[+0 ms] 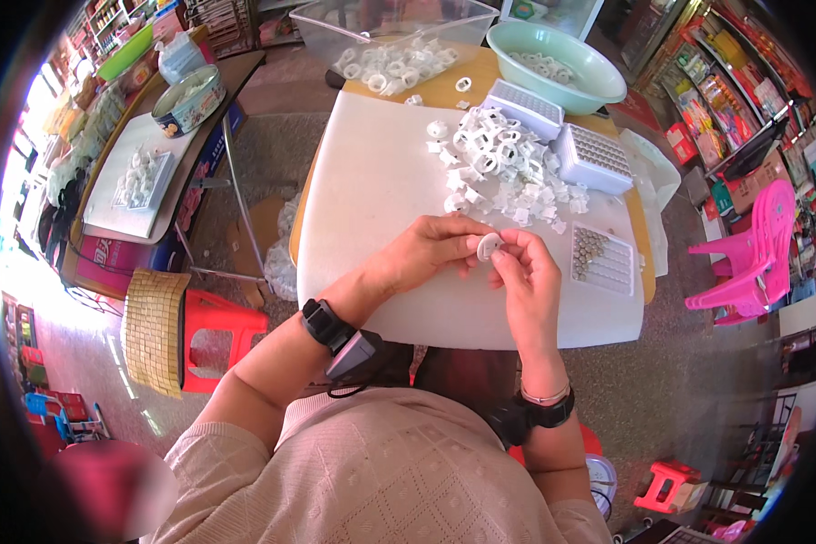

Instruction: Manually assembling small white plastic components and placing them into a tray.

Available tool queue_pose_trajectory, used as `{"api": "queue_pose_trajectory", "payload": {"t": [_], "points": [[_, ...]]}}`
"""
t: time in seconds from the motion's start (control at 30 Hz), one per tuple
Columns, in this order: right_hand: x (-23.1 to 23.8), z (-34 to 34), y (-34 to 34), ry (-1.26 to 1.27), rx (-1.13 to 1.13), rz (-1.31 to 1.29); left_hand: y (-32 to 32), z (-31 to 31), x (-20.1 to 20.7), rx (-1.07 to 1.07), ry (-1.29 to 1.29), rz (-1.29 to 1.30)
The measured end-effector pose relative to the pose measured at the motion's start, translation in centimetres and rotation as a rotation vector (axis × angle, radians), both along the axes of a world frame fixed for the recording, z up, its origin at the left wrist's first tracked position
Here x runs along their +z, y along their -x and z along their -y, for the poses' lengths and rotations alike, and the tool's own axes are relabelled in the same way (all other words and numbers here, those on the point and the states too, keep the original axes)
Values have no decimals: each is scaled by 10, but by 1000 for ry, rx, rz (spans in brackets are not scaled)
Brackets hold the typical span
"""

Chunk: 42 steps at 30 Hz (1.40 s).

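Observation:
Above the near part of the white board (363,172), my left hand (431,252) and my right hand (526,267) meet. Between their fingertips they pinch a small round white plastic part (488,246), its disc face turned up. The fingers partly hide its underside. Just beyond my hands spreads a pile of white plastic rings and small white pieces (503,154). To the right of my right hand lies a shallow white tray (615,265) with small metallic pieces (589,247) along its left side.
Two white trays of small parts (598,156) stand beside the pile. At the back are a clear bin (326,32) of white parts and a pale green basin (607,82). A side table (104,195) stands left, a red stool (222,331) below it, pink chairs (757,245) right.

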State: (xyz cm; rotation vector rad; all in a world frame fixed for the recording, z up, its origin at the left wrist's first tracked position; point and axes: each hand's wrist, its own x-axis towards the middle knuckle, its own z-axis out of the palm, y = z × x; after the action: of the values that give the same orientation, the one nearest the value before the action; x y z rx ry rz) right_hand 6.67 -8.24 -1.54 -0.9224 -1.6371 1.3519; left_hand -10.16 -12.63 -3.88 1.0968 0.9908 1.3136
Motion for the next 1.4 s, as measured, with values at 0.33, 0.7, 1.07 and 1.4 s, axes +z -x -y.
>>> {"api": "queue_pose_trajectory", "payload": {"t": [0.33, 0.7, 1.07, 1.4], "points": [[-24, -5, 0, 9, -53, -48, -11, 3, 6, 127, 82, -154], [-27, -3, 1, -204, -38, 84, -17, 1, 13, 167, 133, -117], [-26, -17, -12, -28, 74, 35, -30, 1, 23, 185, 100, -270], [-48, 68, -33, -48, 658, 108, -38, -20, 78, 311, -50, 104]]}}
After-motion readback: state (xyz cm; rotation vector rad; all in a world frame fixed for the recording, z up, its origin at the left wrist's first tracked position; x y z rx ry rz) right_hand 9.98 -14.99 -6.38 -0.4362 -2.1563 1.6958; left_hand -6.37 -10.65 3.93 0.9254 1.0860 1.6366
